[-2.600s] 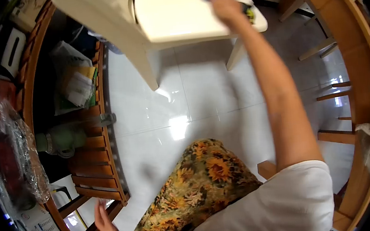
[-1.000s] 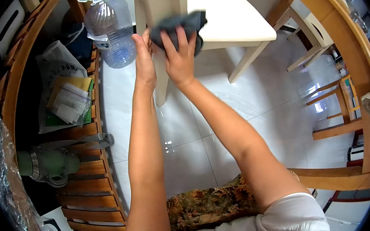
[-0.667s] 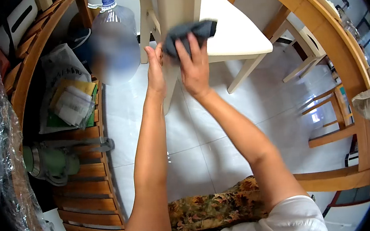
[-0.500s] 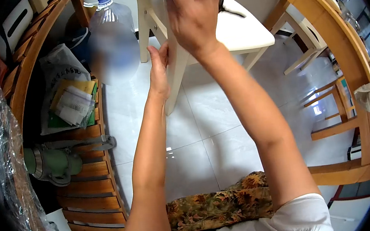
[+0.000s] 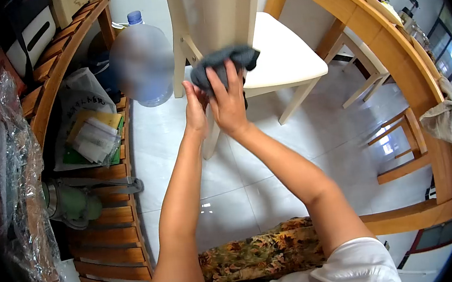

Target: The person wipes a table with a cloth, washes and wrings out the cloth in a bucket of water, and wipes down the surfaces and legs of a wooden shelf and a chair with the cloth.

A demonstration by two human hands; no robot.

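A cream-white chair (image 5: 217, 11) stands in front of me, its back towards me and its white seat (image 5: 283, 54) reaching away to the right. My right hand (image 5: 229, 105) presses a dark grey cloth (image 5: 224, 67) against the lower part of the chair's back, fingers spread over the bunched fabric. Just left of it, my left hand (image 5: 196, 111) holds the chair's left rear post, thumb upward; its other fingers are partly hidden behind the post.
On the left, a slatted wooden bench (image 5: 107, 236) carries a green flask (image 5: 74, 204) and a plastic bag (image 5: 88, 91). A large water bottle (image 5: 145, 67) stands on the tiled floor. A wooden table (image 5: 386, 49) curves along the right, with a grey rag (image 5: 444, 120) on its edge.
My right hand and the cloth have come down from the upper chair back to its lower part, close to my left hand. The left hand stays at the post. The view has shifted slightly.
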